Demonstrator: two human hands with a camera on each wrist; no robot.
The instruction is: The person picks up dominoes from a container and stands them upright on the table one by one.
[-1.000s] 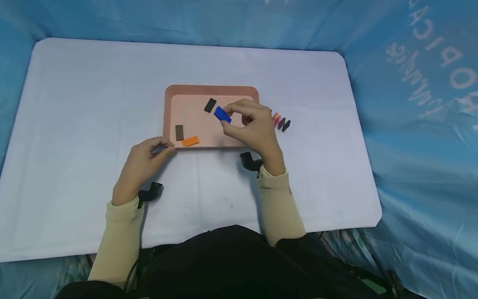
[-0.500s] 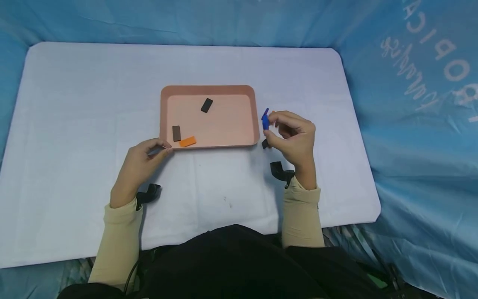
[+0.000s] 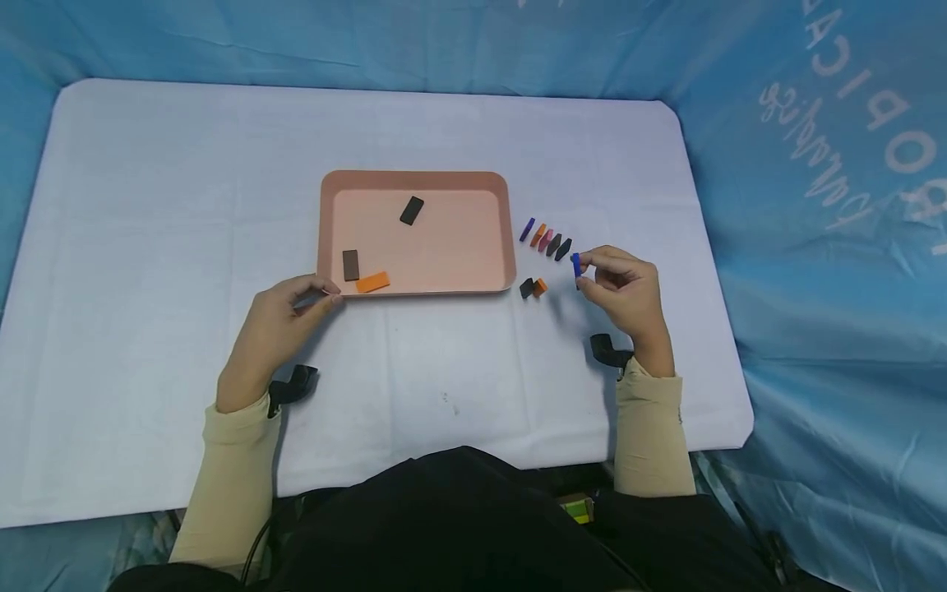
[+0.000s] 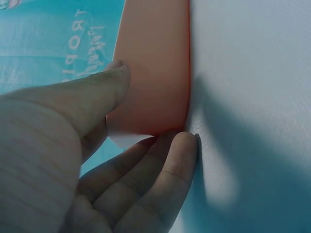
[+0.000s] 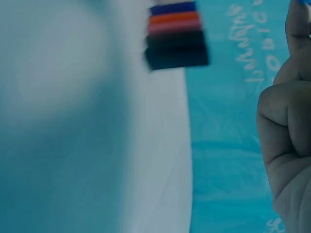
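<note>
Surrounding the work area, a blue sheet (image 3: pixel 814 312) borders a white tabletop (image 3: pixel 185 189). On the tabletop sits a pink tray (image 3: pixel 459 247), 1 long side facing the person. Left hand (image 3: pixel 279 327): thumb and fingers clamped on the tray at its near left corner. Right hand (image 3: pixel 632 300): thumb and fingers clamped on a blue block (image 3: pixel 576 265), outside the tray and to its right. Contact between this block and the tabletop cannot be confirmed.

Controlling relation, as judged: a row of 5 blocks (image 3: pixel 546 240) lies left of the grip and slightly farther away, its dark end block (image 3: pixel 564 249) just beside the fingertips. The held block's long axis runs away from the person; the row's blocks slant, far ends to the right. The right hand is nearer; the left is well apart.

Remaining parts: a dark block (image 3: pixel 527 288) and an orange block (image 3: pixel 540 287) sit together by the tray's near right corner. Inside the tray are 3 loose blocks (image 3: pixel 350 265).

Change: 0.5 s earlier, the held block was at the row's opposite end, beside the tray, and the hand hid most of the row. All 5 now show. The left hand's hold is unchanged.
</note>
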